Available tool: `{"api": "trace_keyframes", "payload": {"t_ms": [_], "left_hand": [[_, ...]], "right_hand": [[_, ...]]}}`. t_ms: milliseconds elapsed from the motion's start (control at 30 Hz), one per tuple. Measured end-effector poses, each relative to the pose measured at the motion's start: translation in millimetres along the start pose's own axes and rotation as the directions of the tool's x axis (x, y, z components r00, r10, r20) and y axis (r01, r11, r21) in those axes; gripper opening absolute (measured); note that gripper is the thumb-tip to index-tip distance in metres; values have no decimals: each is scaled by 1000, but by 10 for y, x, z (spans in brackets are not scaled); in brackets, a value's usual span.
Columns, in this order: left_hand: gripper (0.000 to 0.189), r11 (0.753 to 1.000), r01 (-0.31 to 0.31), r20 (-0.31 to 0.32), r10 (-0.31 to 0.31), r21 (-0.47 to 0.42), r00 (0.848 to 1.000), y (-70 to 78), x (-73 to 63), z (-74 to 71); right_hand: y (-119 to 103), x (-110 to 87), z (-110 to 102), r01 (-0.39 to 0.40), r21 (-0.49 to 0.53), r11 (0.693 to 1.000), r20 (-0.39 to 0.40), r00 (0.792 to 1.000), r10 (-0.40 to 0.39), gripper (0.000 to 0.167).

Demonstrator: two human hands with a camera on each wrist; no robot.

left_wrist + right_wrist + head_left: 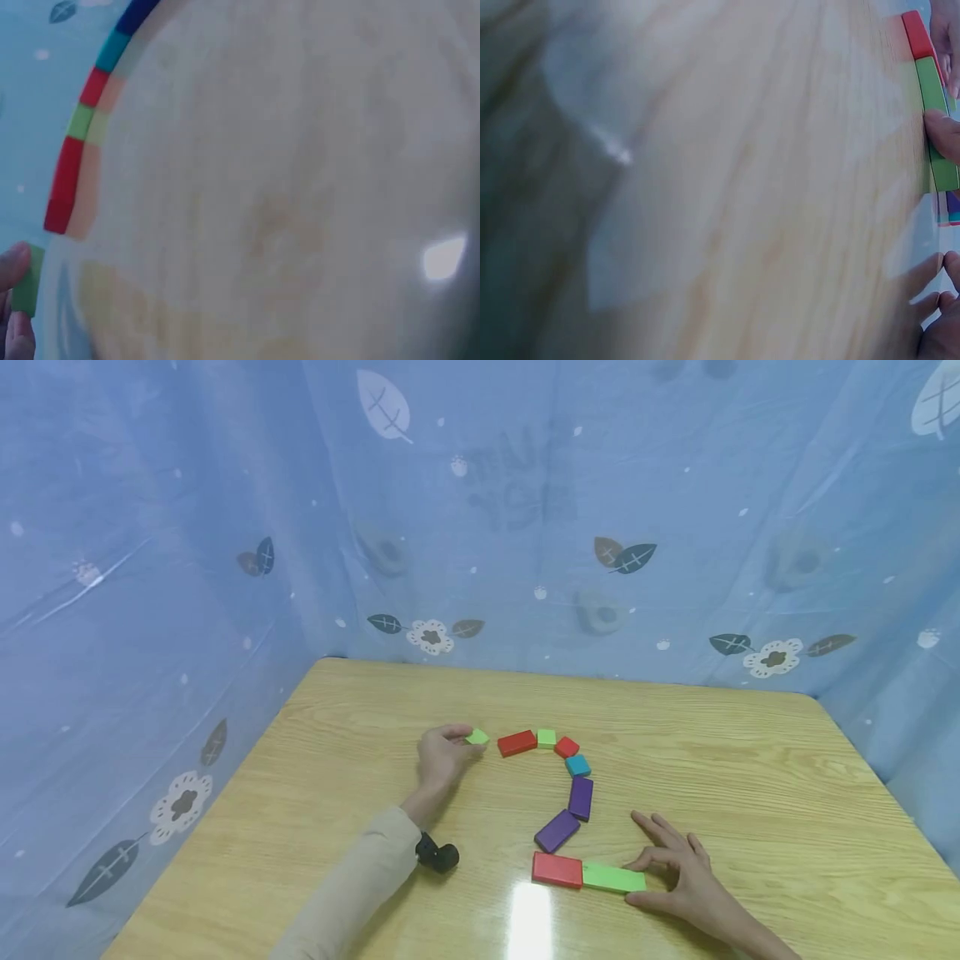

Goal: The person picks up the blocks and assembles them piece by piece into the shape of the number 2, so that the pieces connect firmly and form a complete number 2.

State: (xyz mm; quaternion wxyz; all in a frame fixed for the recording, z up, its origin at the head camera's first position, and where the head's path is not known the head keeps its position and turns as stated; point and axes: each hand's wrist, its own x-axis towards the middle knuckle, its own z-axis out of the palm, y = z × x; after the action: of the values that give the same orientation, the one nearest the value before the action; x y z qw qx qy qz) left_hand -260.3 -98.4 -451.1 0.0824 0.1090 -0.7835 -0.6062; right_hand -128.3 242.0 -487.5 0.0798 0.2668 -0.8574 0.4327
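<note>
My left hand pinches a small light-green block between thumb and finger, left of a row of blocks. The same green block shows at the left edge of the left wrist view, just apart from a red block. At the near end of the row, my right hand has thumb and index finger about the right end of a long green block. That block's left end meets another red block. In the right wrist view, the thumb presses the long green block's side.
From the far red block, a curve runs through a small green block, small red block, blue block and two purple blocks. The wooden table meets a patterned blue curtain behind. A black device sits at the left wrist.
</note>
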Motion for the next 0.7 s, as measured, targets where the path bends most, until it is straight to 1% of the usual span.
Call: {"api": "trace_keyframes", "payload": {"t_ms": [100,167,333,433,633,700], "left_hand": [[28,1000,19,-5,-19,7,1000,-11,-50,42],[28,999,15,-8,-15,29,1000,-18,-76,72],[29,998,-20,6,20,58,1000,-40,-130,142],[29,995,-55,17,53,83,998,-54,-155,171],[31,987,-109,35,105,119,994,-51,-200,189],[32,984,-112,38,108,138,993,-47,-205,192]], "right_hand": [[3,1,3,1,3,1000,-1,1000,-1,29],[2,2,5,0,6,1000,-2,1000,0,29],[-6,0,-5,-3,13,1000,0,1000,3,29],[-12,2,-12,-2,6,1000,-1,1000,2,29],[-11,9,-7,12,-8,1000,-8,1000,-12,29],[-10,10,-4,16,-11,1000,-8,1000,-16,30]]}}
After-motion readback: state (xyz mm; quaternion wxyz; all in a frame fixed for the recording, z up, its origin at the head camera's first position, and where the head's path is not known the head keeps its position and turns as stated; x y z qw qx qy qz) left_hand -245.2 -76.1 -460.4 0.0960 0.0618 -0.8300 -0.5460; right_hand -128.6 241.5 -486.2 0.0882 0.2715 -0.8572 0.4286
